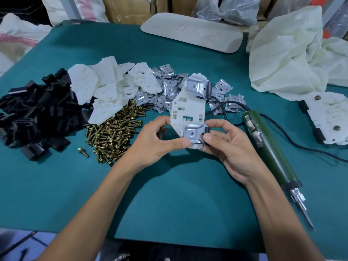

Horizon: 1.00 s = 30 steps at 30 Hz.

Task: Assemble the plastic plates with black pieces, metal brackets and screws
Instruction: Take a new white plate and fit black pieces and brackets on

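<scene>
I hold a white plastic plate upright above the green table. A metal bracket sits on its top end and another metal bracket on its bottom end, each beside a black piece. My left hand pinches the plate's lower left edge. My right hand grips the lower right, thumb on the lower bracket. Piles lie behind: black pieces, white plates, brass screws, loose brackets.
A green electric screwdriver with its cable lies right of my hands. A finished plate assembly rests at the far right, below a crumpled white bag. A single screw lies apart. A white board sits at the back.
</scene>
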Each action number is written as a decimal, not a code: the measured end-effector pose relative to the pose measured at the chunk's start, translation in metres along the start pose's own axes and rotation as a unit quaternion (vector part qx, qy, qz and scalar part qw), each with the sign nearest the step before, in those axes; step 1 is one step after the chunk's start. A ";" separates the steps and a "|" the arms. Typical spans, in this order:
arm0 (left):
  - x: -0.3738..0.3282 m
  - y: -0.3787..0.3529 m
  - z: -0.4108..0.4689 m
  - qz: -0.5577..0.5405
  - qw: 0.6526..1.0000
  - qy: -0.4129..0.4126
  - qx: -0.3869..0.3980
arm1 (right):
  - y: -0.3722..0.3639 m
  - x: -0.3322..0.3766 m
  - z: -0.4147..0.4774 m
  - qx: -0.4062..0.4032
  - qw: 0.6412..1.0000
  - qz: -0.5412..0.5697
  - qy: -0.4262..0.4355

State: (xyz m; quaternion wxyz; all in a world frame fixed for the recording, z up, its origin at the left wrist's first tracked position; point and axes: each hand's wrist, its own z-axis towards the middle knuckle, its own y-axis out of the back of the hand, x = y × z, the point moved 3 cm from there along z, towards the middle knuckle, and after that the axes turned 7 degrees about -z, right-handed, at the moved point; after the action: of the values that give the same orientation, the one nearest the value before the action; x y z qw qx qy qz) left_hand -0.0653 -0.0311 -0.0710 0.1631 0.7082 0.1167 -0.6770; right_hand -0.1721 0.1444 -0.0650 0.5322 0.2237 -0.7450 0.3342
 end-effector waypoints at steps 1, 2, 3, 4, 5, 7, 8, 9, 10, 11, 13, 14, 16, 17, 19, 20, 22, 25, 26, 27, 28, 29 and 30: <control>-0.001 0.000 0.000 -0.005 1.000 -0.002 -0.002 | -0.001 0.000 0.000 -0.002 1.000 -0.001 0.004; -0.002 -0.001 0.000 -0.006 1.000 -0.004 -0.002 | -0.001 -0.001 0.000 -0.007 1.000 -0.002 0.010; -0.003 -0.001 0.000 -0.004 1.000 -0.006 0.002 | -0.001 -0.002 0.000 -0.013 1.000 -0.002 0.020; -0.004 -0.001 -0.001 -0.001 1.000 -0.008 0.009 | -0.002 -0.002 0.000 -0.016 0.999 -0.001 0.030; -0.005 -0.001 -0.001 0.002 1.000 -0.008 0.016 | -0.002 -0.002 0.000 -0.017 0.999 -0.003 0.040; -0.006 0.001 -0.003 0.012 0.999 -0.006 0.032 | -0.004 -0.002 -0.002 -0.015 0.998 -0.016 0.053; -0.006 0.001 -0.003 0.019 0.999 -0.003 0.039 | -0.004 -0.001 -0.003 -0.013 0.998 -0.028 0.058; -0.006 0.001 -0.003 0.025 0.999 0.001 0.045 | -0.004 -0.001 -0.003 -0.010 0.997 -0.043 0.063; -0.005 0.001 -0.003 0.028 0.998 0.004 0.048 | -0.003 -0.001 -0.003 -0.009 0.996 -0.061 0.069; -0.005 0.001 -0.003 0.029 0.998 0.007 0.048 | -0.002 -0.001 -0.003 -0.009 0.994 -0.079 0.078; -0.006 0.001 -0.003 0.027 0.999 0.010 0.046 | -0.002 -0.002 -0.003 -0.013 0.991 -0.099 0.092; -0.006 0.001 -0.003 0.025 0.999 0.012 0.046 | -0.002 -0.002 -0.003 -0.013 0.990 -0.101 0.096; -0.005 0.001 -0.002 0.023 0.999 0.014 0.047 | -0.003 -0.003 -0.003 -0.012 0.990 -0.101 0.100; -0.004 0.001 -0.002 0.025 0.999 0.013 0.046 | -0.003 -0.003 -0.003 -0.013 0.989 -0.103 0.102; -0.002 0.001 -0.002 0.028 0.999 0.009 0.041 | -0.003 -0.004 -0.002 -0.016 0.988 -0.109 0.107; -0.001 0.001 -0.002 0.027 0.999 0.008 0.040 | -0.004 -0.005 -0.002 -0.017 0.988 -0.111 0.110; 0.001 0.001 -0.001 0.028 0.999 0.011 0.043 | -0.004 -0.006 -0.002 -0.018 0.987 -0.114 0.112; 0.003 0.001 0.000 0.015 0.999 0.019 0.045 | -0.004 -0.006 -0.001 -0.020 0.987 -0.113 0.111; 0.002 0.000 0.000 0.010 0.999 0.019 0.043 | -0.004 -0.006 -0.001 -0.022 0.987 -0.112 0.109; 0.001 -0.001 0.000 0.007 0.999 0.018 0.043 | -0.004 -0.006 0.000 -0.025 0.988 -0.107 0.104; -0.001 -0.001 -0.001 0.002 0.999 0.016 0.042 | -0.004 -0.006 0.000 -0.026 0.990 -0.096 0.096; -0.002 -0.001 -0.001 -0.006 0.999 0.014 0.038 | -0.005 -0.006 0.000 -0.026 0.992 -0.084 0.088; -0.001 -0.001 -0.001 -0.019 0.999 0.012 0.026 | -0.005 -0.006 0.001 -0.026 0.993 -0.077 0.082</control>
State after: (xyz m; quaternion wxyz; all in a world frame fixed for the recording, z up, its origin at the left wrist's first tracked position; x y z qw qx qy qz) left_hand -0.0650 -0.0300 -0.0697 0.1301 0.7177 0.1147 -0.6744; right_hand -0.1673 0.1408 -0.0696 0.6210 0.2382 -0.6879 0.2904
